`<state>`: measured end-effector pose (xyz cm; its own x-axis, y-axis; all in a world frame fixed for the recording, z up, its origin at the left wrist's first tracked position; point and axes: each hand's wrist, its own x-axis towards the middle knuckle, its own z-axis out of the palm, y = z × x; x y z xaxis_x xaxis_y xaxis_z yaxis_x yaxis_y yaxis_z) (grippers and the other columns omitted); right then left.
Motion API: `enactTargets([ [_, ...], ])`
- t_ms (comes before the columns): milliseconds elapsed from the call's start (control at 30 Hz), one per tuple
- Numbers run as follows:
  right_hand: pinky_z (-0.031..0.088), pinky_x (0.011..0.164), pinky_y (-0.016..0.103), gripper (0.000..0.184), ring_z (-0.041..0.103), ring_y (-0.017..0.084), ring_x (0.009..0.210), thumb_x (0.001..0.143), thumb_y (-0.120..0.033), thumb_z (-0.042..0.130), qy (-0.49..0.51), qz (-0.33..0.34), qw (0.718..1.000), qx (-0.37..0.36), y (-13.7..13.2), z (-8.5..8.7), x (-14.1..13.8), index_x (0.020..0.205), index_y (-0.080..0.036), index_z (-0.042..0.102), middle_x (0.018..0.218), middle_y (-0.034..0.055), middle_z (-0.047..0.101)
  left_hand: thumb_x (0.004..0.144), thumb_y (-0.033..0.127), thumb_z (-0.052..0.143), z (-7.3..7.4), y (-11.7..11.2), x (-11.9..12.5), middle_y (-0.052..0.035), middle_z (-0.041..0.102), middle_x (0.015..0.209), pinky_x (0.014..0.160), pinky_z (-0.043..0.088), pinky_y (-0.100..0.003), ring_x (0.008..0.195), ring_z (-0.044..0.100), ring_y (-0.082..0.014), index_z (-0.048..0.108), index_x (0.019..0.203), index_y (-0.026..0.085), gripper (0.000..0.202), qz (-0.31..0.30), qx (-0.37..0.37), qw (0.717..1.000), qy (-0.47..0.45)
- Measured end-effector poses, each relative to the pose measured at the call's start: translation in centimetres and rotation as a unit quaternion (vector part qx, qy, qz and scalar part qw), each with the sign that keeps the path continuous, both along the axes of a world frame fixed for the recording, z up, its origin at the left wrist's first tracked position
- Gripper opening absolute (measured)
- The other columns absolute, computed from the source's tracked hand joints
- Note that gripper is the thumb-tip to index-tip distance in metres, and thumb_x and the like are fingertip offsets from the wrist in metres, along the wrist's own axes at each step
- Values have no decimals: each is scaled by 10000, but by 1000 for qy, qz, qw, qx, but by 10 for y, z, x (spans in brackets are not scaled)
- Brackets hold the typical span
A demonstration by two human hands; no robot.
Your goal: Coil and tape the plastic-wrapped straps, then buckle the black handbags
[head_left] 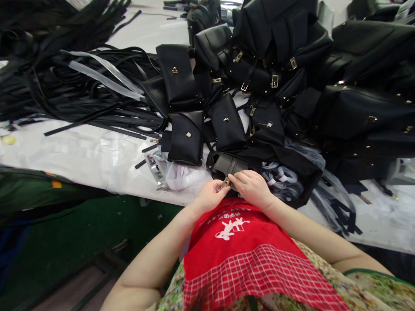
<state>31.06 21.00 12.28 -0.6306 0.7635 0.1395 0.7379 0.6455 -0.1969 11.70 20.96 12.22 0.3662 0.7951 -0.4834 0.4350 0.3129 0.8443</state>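
Close to my apron at the table's front edge, my left hand [212, 193] pinches a small metal clasp [225, 182]. My right hand [252, 186] has its fingers closed at the other side of this clasp, on the edge of a black bag [229, 165]. The bag's grey-black flap faces up, and its lower part is hidden behind my hands. Just beyond lie a small black bag with a light stud [187, 137] and another with a metal lock [227, 122]. A clear plastic bag of white pieces [178, 176] lies left of my hands.
Black straps [97, 95] are heaped at the left, with clear plastic strips on top. Larger black bags with metal buckles [279, 43] pile up at the back and right. Coiled straps in plastic [282, 181] lie right of my hands. The white table [106, 151] ends just before me.
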Motion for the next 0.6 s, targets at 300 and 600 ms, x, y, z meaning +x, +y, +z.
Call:
enactTargets([
  [300, 416, 698, 294, 172, 592, 157, 727, 924, -211, 527, 106, -83, 991, 20, 0, -4, -6, 923, -178, 696, 811, 50, 687, 925, 391, 453, -5, -2, 2, -68, 746, 882, 773, 504, -298, 846, 679, -207, 712, 873, 155, 354, 36, 24, 999, -15],
  [600, 452, 565, 260, 252, 585, 136, 575, 850, -378, 590, 324, -187, 864, -338, -19, 17, -16, 722, -185, 688, 669, 36, 663, 998, 362, 313, 7, -5, 4, -59, 718, 730, 671, 474, -271, 688, 657, -168, 649, 737, 175, 465, 42, 187, 976, 104],
])
